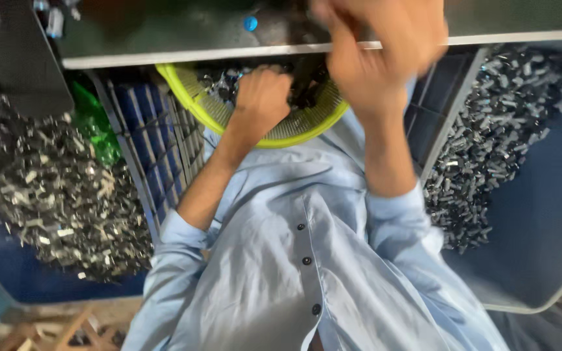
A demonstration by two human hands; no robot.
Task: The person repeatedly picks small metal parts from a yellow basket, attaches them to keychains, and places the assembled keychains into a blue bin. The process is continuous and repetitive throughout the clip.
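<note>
Plainly, the work here is handling small parts in the yellow-green basket [193,97], which sits under the edge of the counter [164,57] at twelve o'clock from the person's light blue shirt [281,260].

The left hand [263,96] is down in the basket among the small dark metal parts [214,79]. Its fingers [274,77] are curled into a closed fist. Whether any parts are inside that fist is hidden.

The right hand [375,55] is raised at about one o'clock from the basket, in front of the counter edge. It is blurred, so I cannot tell how far its fingers are spread or whether they hold anything.

A blue crate [147,130] stands at nine o'clock from the basket, with a green bag [92,123] beside it. Large heaps of similar parts lie well apart on both sides: one heap [53,195] at eight o'clock and the other heap [489,130] at three o'clock.

To my mind, the step goes best with a modest handful. A packed fist would likely shed pieces over the rim onto the shirt. The parts look sharp-edged and tangled, so the fist ought to close gently and lift straight up. Keeping the right hand close to the basket would help catch strays.
</note>
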